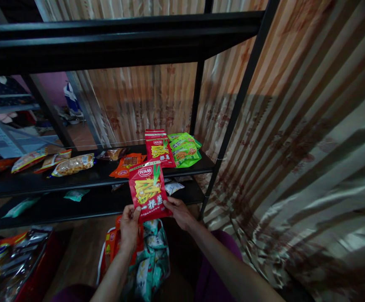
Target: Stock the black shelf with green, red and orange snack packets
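Observation:
A red snack bag (147, 188) with yellow sticks and a green onion printed on its front is held upright before the shelf. My left hand (130, 222) pinches its lower left corner, and my right hand (179, 212) grips the lower right edge. Just behind it, more red bags of the same kind (159, 147) stand on the middle shelf (107, 181). Green snack bags (185, 150) lie to their right, and an orange packet (127, 165) lies to their left. Below my hands is a white-rimmed basket (100, 260) filled with orange and teal packets (149, 268).
More snack packets (73, 165) lie along the shelf's left part. A black upright post (239, 105) and patterned curtains (311, 147) border the right side. The upper shelf (122, 42) overhangs. At lower left stands a red box (40, 268) of snack bags.

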A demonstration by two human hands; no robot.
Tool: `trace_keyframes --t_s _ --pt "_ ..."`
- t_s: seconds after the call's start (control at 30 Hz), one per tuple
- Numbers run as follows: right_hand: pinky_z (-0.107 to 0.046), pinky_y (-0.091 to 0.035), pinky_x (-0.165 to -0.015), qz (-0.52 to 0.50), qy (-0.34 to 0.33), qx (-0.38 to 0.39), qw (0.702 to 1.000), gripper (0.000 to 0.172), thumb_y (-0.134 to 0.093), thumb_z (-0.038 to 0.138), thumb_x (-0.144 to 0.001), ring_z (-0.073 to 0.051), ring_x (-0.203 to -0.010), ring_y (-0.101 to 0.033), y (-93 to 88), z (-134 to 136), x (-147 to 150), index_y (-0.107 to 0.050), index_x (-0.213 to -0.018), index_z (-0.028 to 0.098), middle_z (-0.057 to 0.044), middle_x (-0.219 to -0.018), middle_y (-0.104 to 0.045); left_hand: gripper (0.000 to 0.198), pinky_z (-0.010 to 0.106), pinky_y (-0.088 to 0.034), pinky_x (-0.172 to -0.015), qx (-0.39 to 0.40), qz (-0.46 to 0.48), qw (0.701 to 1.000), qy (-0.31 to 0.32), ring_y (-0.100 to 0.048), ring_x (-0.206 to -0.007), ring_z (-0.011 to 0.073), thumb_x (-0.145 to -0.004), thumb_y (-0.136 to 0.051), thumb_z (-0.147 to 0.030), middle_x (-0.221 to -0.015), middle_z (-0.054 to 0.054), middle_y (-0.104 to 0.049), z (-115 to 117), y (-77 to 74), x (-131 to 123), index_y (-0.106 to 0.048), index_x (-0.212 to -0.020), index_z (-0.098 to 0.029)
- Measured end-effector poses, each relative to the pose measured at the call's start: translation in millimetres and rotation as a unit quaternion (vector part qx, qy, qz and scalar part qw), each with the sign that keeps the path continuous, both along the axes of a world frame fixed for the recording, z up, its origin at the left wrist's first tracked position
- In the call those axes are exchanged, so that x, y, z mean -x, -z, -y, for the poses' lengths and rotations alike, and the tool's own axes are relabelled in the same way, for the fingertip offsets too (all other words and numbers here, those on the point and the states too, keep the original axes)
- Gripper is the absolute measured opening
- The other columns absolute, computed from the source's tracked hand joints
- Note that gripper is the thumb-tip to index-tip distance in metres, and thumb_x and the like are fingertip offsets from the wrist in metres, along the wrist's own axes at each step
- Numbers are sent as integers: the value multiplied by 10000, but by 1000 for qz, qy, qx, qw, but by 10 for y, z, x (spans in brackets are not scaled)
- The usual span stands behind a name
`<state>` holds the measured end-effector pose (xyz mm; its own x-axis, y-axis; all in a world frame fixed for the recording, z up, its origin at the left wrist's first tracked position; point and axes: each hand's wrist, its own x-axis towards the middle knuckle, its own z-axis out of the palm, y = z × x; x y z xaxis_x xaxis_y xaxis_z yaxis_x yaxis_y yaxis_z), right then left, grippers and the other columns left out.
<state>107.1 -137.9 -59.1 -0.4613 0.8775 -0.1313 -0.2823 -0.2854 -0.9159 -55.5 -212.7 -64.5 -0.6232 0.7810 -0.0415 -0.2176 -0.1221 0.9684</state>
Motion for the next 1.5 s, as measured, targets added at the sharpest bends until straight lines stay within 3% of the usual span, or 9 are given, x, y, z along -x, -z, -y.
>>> trace_keyframes --t_s 0.13,0.37,0.63,0.87,1.17,1.33,1.5 --pt "-305 -479 -637 1 29 11 1000 498 -798 556 -534 -150 -643 -609 52 -28 32 -702 -821 160 -25 -734 -689 388 226 -451 -581 21 15 999 34 -561 -615 119 -630 -718 -517 -698 -24 -608 37 -12 -12 -541 -747 -192" --pt "-314 -472 -629 4 48 12 999 505 -795 569 -525 -147 -620 -596 108 -104 20 -694 -791 152 -17 -706 -669 400 271 -499 -732 41 58 991 117 -629 -771 161 -527 -818 -395 -806 23 -661 86 -100 -15 -581 -769 -183" --pt "-296 -456 -656 -18 38 -4 999 485 -785 573 -547 -140 -643 -595 80 -96 62 -708 -783 156 -23 -732 -683 375 274 -505 -709 50 71 990 111 -638 -732 157 -543 -813 -382 -787 11 -677 57 34 42 -606 -783 -182" --pt "-284 -440 -629 -14 62 -10 998 488 -776 576 -560 -138 -624 -583 106 -136 68 -713 -806 159 -20 -725 -682 331 292 -516 -742 31 119 986 115 -654 -773 159 -582 -801 -347 -850 16 -694 3 -3 -20 -613 -805 -190" --pt "-296 -434 -658 6 49 -17 999 489 -762 590 -570 -144 -640 -578 85 -184 36 -696 -784 156 -20 -718 -670 305 251 -490 -651 25 31 995 92 -610 -703 143 -609 -757 -366 -747 -17 -634 -72 142 -6 -576 -788 -197" --pt "-296 -430 -662 15 48 -31 998 494 -747 603 -579 -153 -652 -574 74 -257 37 -689 -787 158 -9 -690 -660 260 239 -470 -664 25 -50 995 88 -571 -674 126 -672 -703 -385 -721 -30 -595 -128 45 23 -555 -783 -203" --pt "-311 -442 -687 42 82 -90 992 460 -695 616 -623 -183 -693 -579 -59 -458 43 -684 -780 183 -10 -731 -666 292 253 -467 -694 -6 -55 994 95 -586 -716 140 -661 -702 -403 -778 -7 -628 -361 -168 14 -545 -790 -192"
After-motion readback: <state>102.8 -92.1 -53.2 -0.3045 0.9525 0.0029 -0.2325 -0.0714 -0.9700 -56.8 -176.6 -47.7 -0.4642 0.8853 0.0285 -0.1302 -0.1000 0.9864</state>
